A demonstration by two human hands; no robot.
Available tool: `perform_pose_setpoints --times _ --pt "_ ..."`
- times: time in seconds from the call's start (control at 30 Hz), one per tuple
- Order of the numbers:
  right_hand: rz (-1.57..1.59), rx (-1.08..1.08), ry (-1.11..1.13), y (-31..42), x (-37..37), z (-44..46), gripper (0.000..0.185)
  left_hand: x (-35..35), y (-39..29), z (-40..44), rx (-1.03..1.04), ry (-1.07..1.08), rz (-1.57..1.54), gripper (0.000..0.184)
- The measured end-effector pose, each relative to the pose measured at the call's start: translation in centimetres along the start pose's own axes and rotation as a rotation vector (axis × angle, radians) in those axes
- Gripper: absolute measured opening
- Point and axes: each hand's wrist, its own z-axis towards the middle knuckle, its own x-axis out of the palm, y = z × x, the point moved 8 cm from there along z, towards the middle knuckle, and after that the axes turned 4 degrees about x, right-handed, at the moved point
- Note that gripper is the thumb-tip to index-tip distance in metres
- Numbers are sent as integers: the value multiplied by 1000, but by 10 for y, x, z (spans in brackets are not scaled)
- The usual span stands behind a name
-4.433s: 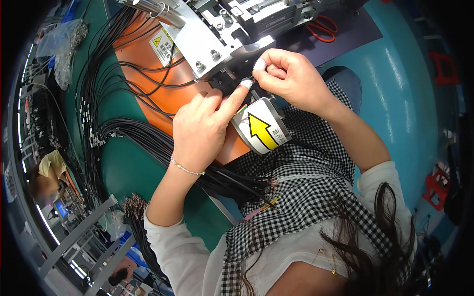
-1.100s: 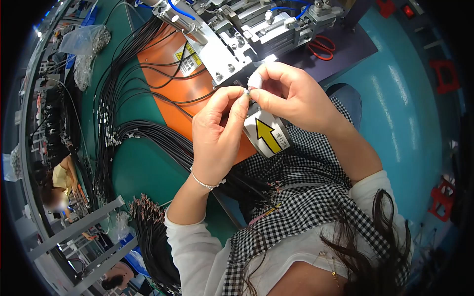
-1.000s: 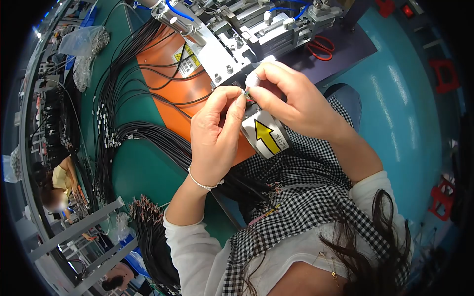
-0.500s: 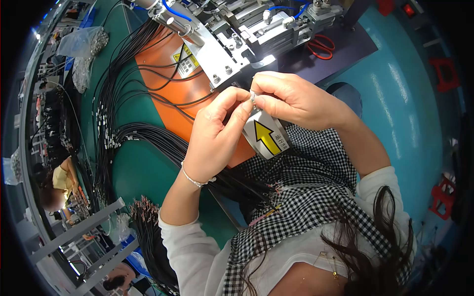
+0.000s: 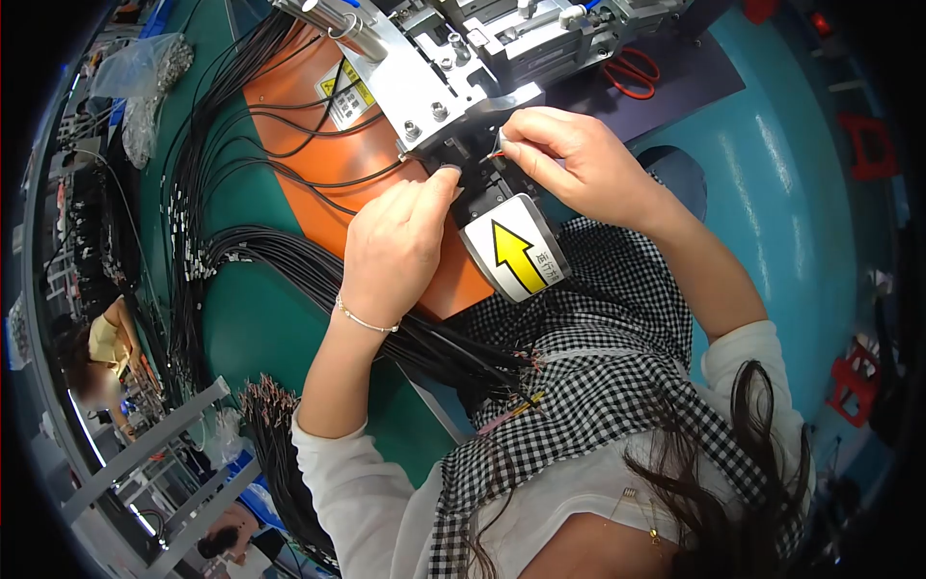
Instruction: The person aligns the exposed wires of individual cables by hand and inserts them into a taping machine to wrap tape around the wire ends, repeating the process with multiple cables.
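My right hand [image 5: 579,164] pinches thin wires [image 5: 496,154], one of them red, between thumb and forefinger, just in front of the metal machine [image 5: 386,87]. To its left, my left hand [image 5: 397,241] is closed with the fingertips beside the machine's dark lower parts; whatever it may hold is hidden. Between and below the hands sits a round cover [image 5: 516,249] bearing a yellow arrow. Black cables [image 5: 318,275] run in a bundle from the green table to the lap, under my left forearm.
Red scissors [image 5: 631,73] lie on the dark surface right of the machine. An orange plate [image 5: 318,193] has several cables across it. More cables with bare ends [image 5: 270,400] hang at the lower left. Another person [image 5: 114,338] is at the far left, and red stools [image 5: 854,381] are at the right.
My hands have come apart; earlier their fingertips met. My right hand has moved up toward the machine with the wires, and my left hand has moved left. The whole view has shifted slightly.
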Motion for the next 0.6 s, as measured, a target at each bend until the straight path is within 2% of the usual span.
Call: perform_pose_setpoints --times 0.07,0.23,0.37,0.6 --pt "-97 -76 -51 4 -3 -1 14 3 -1 0 1 40 -3 34" --pt "-131 -89 -38 1 -1 -6 14 13 -3 -4 62 106 10 50" --pt "-124 -89 -28 -2 0 -4 15 16 -4 -1 5 218 18 54" --pt "-92 -35 32 -6 2 -1 13 17 -7 0 56 239 107 60"
